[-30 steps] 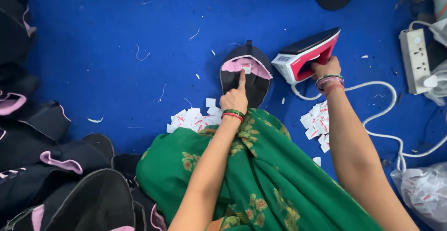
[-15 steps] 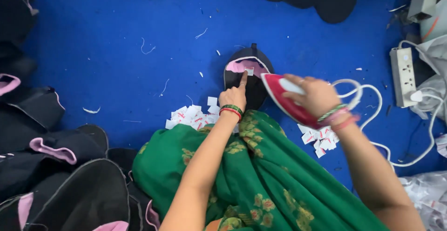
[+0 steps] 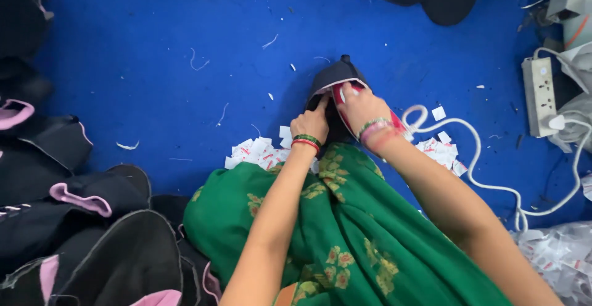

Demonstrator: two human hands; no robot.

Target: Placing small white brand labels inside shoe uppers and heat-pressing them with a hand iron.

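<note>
Red iron (image 3: 345,105) on black cap piece (image 3: 336,74), blue mat (image 3: 154,47).
Right hand (image 3: 362,107) was closed around the iron's handle, pressing it onto the piece; left hand (image 3: 313,122) lay with curled fingers on the piece's near edge, just beside the iron. White cord (image 3: 475,158) ran right.

I sit on a bright blue floor (image 3: 154,28) strewn with thread scraps. A white power strip (image 3: 539,96) lies at my right, evenly lit.

Right hand (image 3: 361,105) pressing red iron (image 3: 351,99) onto dark fabric piece (image 3: 338,74), left hand (image 3: 311,124) steadying its edge, blue floor (image 3: 154,47)
</note>
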